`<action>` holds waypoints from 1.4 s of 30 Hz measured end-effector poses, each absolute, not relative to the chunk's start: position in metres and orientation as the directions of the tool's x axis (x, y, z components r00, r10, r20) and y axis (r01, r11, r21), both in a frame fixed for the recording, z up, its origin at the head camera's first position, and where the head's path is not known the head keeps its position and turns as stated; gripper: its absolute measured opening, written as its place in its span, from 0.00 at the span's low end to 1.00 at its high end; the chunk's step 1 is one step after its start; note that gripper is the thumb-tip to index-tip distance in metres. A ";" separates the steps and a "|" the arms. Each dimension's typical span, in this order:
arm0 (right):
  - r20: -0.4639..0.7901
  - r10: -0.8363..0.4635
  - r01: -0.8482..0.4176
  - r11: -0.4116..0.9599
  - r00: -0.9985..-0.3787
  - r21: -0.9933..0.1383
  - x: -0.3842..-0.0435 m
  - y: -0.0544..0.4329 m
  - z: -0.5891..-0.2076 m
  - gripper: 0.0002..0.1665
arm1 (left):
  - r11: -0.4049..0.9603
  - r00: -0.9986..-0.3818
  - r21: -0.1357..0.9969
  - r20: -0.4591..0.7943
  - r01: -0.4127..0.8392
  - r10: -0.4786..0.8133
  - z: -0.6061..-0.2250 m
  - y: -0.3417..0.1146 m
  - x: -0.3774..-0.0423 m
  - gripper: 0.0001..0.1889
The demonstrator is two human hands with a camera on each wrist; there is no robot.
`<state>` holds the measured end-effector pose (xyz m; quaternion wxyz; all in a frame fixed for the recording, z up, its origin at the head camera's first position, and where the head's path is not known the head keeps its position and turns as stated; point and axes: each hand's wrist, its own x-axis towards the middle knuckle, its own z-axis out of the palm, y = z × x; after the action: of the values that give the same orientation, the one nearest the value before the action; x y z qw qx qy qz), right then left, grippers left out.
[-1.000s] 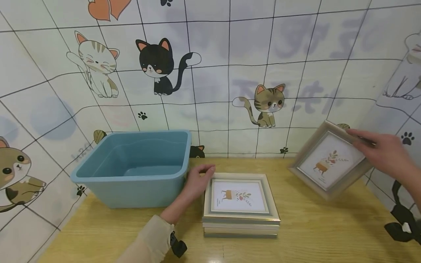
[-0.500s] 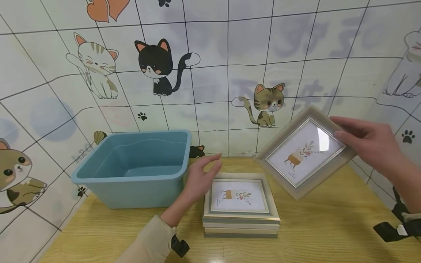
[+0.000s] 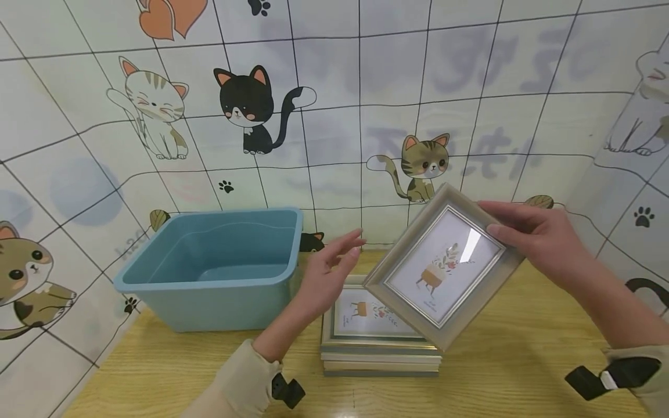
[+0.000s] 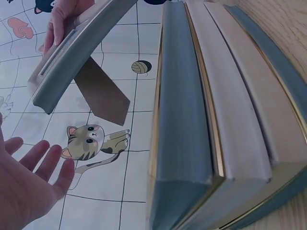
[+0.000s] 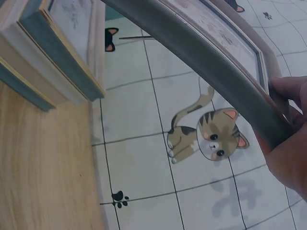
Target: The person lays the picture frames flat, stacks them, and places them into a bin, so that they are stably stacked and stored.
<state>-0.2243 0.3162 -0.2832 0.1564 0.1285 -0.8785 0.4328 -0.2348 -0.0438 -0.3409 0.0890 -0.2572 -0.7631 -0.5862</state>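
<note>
My right hand point(image 3: 543, 241) grips a grey picture frame point(image 3: 376, 277) by its upper right side, thumb on the front. The frame is tilted and overlaps a stack of picture frames point(image 3: 381, 367) in the head view. My left hand point(image 3: 324, 278), fingers extended and holding nothing, is raised at the stack's left side. In the left wrist view the held frame's brown easel back point(image 4: 103, 91) sticks out behind it. The stack's grey and cream edges show there too. The top frame's picture point(image 3: 360, 310) of a flower pot on legs is partly covered.
A blue plastic bin point(image 3: 209, 307) stands on the wooden table point(image 3: 502, 360) left of the stack, with nothing seen inside. Behind the table rises a wall covering point(image 3: 334, 139) with cartoon cats and a grid of lines.
My right hand has carried the picture frame leftward from the right side to over the stack's right part. The left hand has lifted off the stack's edge and risen slightly to the right.
</note>
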 end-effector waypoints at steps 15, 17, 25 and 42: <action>0.231 -0.253 -0.332 0.499 -0.939 -0.801 -0.212 0.282 -0.288 0.30 | 0.056 -0.720 0.810 0.484 0.583 0.498 -0.331 -0.031 -0.227 0.32; 0.217 -0.270 -0.328 0.490 -0.938 -0.808 -0.211 0.278 -0.288 0.30 | 0.073 -0.705 0.802 0.472 0.592 0.529 -0.330 -0.031 -0.226 0.34; 0.258 -0.311 -0.374 0.411 -0.915 -0.831 -0.206 0.260 -0.289 0.27 | -0.051 -0.657 0.862 0.421 0.504 0.626 -0.329 -0.030 -0.226 0.37; 0.354 -0.305 -0.455 0.391 -0.884 -0.800 -0.205 0.255 -0.293 0.24 | -0.212 -0.573 0.908 0.396 0.362 0.718 -0.329 -0.037 -0.230 0.37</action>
<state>-0.2053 0.2552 -0.2930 0.0745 0.2288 -0.8306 0.5022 -0.2295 -0.0367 -0.3290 -0.1388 -0.4408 -0.6121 -0.6417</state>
